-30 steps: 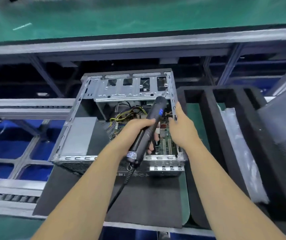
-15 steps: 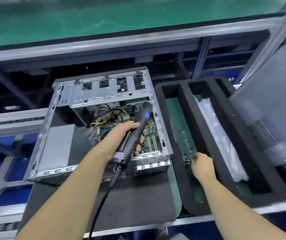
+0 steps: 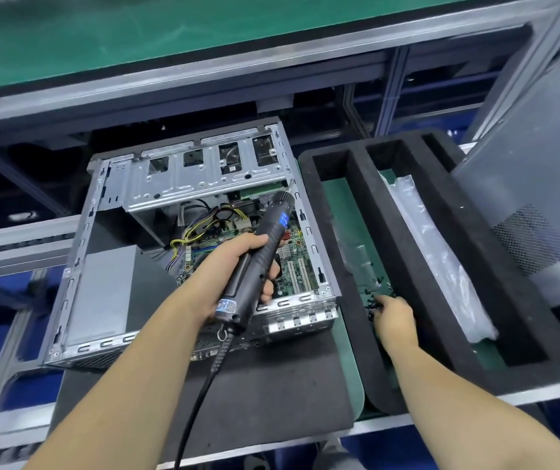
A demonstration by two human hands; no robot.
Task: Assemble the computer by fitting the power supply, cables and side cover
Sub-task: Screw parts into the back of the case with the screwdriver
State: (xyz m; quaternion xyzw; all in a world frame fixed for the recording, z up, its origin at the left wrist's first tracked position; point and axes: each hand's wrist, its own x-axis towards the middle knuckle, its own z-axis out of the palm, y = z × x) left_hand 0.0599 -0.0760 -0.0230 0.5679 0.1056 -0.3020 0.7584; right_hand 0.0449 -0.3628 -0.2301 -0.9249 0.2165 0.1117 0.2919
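On a dark mat (image 3: 265, 395) at the bench, the open case (image 3: 190, 239) is lying on its side with the motherboard (image 3: 297, 262) and a bundle of yellow and black cables (image 3: 204, 228) showing inside. A plain grey box, probably the power supply (image 3: 102, 293), is sitting in the near-left corner of the case.

The left hand (image 3: 237, 276) is gripping a black electric screwdriver (image 3: 261, 256) around the middle of its barrel, fingers curled tightly round it and the thumb lying along the top. The tool is tilting up and away over the motherboard, its tip near the case's far right wall, and its cord (image 3: 204, 391) is trailing down across the mat toward the person.

Just right of the case, a black foam tray (image 3: 360, 205) with long slots is resting on the bench. The right hand (image 3: 394, 317) is reaching into the slot nearest the case, fingertips down among a scatter of small black screws (image 3: 378, 293) on the green floor of the slot. The fingers are bending together at the screws, but I cannot tell whether they are pinching one, since the back of the hand is hiding the tips.

A clear plastic bag (image 3: 434, 252) is lying in the next slot. The grey side cover (image 3: 536, 198), with a mesh vent, is leaning at the right edge beyond the tray.
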